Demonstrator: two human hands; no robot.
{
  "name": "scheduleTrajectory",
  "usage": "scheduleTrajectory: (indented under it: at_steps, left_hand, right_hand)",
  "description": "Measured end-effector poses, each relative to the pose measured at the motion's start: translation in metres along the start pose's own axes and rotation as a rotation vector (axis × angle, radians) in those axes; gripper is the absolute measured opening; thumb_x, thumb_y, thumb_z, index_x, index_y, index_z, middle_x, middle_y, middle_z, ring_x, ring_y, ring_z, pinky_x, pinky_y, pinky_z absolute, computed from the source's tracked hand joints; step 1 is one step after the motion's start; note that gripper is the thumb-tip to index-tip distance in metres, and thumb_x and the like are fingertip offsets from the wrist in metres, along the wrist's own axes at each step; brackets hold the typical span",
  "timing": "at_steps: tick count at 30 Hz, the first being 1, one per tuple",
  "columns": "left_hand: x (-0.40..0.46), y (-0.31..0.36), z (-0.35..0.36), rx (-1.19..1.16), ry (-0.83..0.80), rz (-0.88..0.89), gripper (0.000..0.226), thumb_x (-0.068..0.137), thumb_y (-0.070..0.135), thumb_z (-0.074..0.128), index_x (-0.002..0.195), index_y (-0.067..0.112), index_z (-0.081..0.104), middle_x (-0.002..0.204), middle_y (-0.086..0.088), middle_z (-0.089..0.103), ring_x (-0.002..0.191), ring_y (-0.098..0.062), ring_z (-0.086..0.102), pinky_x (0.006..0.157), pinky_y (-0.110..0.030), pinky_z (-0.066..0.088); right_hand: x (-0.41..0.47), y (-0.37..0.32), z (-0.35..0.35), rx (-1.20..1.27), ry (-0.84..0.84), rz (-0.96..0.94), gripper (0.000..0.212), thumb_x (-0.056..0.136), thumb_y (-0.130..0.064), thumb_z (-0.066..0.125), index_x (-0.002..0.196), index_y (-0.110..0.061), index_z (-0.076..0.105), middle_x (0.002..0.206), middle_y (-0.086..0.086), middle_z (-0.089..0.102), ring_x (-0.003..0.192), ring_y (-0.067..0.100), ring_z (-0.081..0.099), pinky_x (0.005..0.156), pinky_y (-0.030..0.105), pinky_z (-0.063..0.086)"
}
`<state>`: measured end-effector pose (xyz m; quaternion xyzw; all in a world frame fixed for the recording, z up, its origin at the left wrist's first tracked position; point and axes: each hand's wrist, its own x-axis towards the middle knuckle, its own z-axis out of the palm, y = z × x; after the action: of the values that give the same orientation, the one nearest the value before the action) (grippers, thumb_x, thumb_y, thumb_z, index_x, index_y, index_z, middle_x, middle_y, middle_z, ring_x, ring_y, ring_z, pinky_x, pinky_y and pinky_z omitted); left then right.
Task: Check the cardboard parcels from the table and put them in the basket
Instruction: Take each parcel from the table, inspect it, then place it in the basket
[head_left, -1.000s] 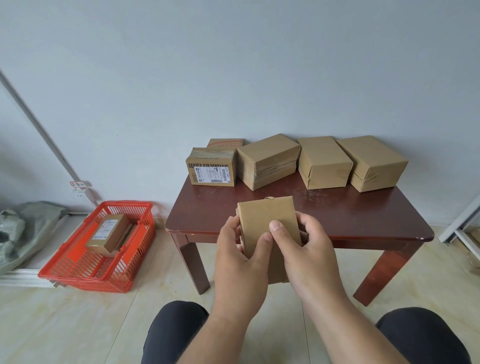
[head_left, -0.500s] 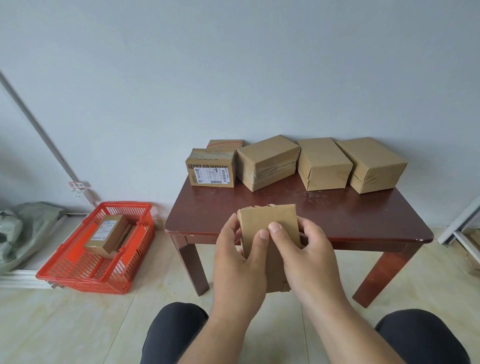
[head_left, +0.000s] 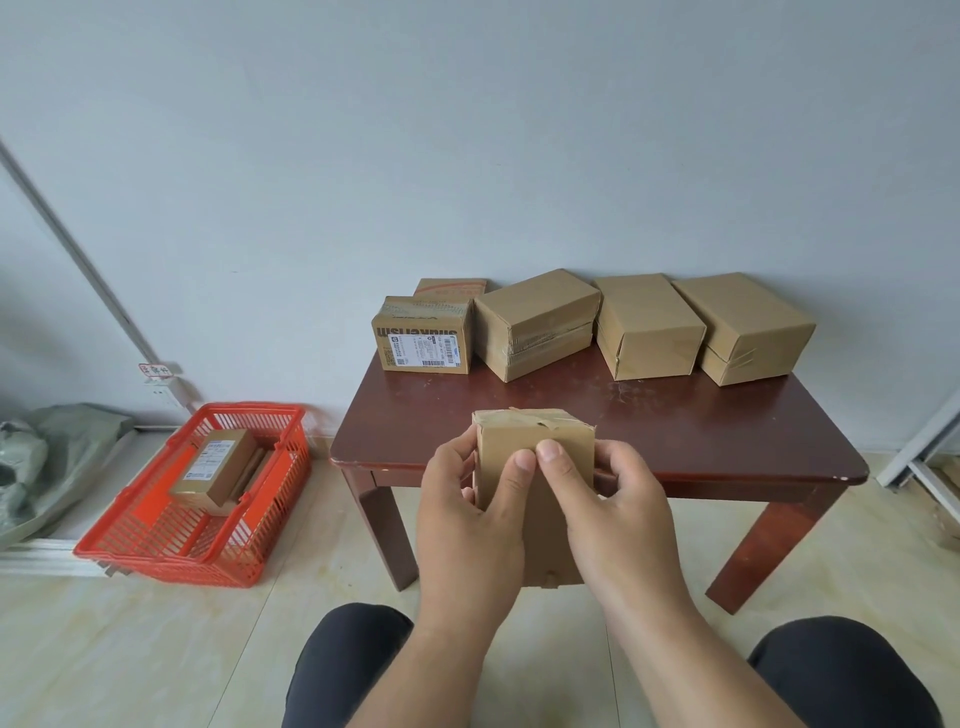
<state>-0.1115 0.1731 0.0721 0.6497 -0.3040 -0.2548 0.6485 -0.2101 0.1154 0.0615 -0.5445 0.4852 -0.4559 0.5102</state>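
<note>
Now, parcel between 2 hands.

upside-down dark print on the leftmost box on the table, too garbled to read for sure, white shipping label with barcode under it, tiny print unreadable, same for the label on the parcel in the basket, wall tag illegible

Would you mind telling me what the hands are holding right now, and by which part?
Both hands grip one small cardboard parcel: the left hand on its left side, the right hand on its right, thumbs pressed on the near face.
</note>
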Motion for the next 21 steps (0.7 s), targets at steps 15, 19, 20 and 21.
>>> scheduleTrajectory:
  at_steps: [15, 19, 20, 21]
  left_hand:
    - [0.014, 0.011, 0.007, -0.014, 0.035, -0.091, 0.028, 0.092, 0.054, 0.071, 0.111, 0.035, 0.063, 0.105, 0.016, 0.074, 0.098, -0.006, 0.070, 0.082, -0.035, 0.059]
    - [0.008, 0.011, 0.010, -0.083, 0.030, -0.104, 0.027, 0.091, 0.045, 0.075, 0.111, 0.034, 0.061, 0.107, 0.015, 0.074, 0.096, 0.000, 0.071, 0.075, -0.025, 0.054]
    - [0.007, 0.010, 0.011, -0.104, 0.022, -0.115, 0.027, 0.092, 0.042, 0.075, 0.112, 0.033, 0.060, 0.109, 0.014, 0.074, 0.097, 0.000, 0.071, 0.075, -0.024, 0.053]
    - [0.006, 0.009, 0.011, -0.120, 0.015, -0.124, 0.027, 0.092, 0.040, 0.075, 0.113, 0.033, 0.059, 0.110, 0.014, 0.074, 0.099, -0.002, 0.071, 0.076, -0.025, 0.054]
  right_hand:
    - [0.002, -0.007, 0.002, -0.017, 0.015, -0.005, 0.033, 0.087, -0.060, 0.075, 0.101, -0.032, 0.067, 0.111, -0.009, 0.070, 0.097, 0.003, 0.067, 0.072, 0.028, 0.051]
    - [0.006, -0.011, 0.001, 0.038, 0.023, 0.021, 0.027, 0.088, -0.056, 0.077, 0.099, -0.033, 0.067, 0.112, -0.008, 0.070, 0.096, 0.007, 0.068, 0.079, 0.041, 0.060]
    - [0.006, -0.012, 0.002, 0.043, 0.019, 0.026, 0.026, 0.087, -0.055, 0.078, 0.098, -0.034, 0.067, 0.112, -0.008, 0.069, 0.095, 0.007, 0.068, 0.081, 0.044, 0.062]
    - [0.006, -0.013, 0.002, 0.051, 0.014, 0.033, 0.023, 0.087, -0.053, 0.077, 0.097, -0.035, 0.066, 0.112, -0.008, 0.069, 0.094, 0.007, 0.068, 0.081, 0.045, 0.062]
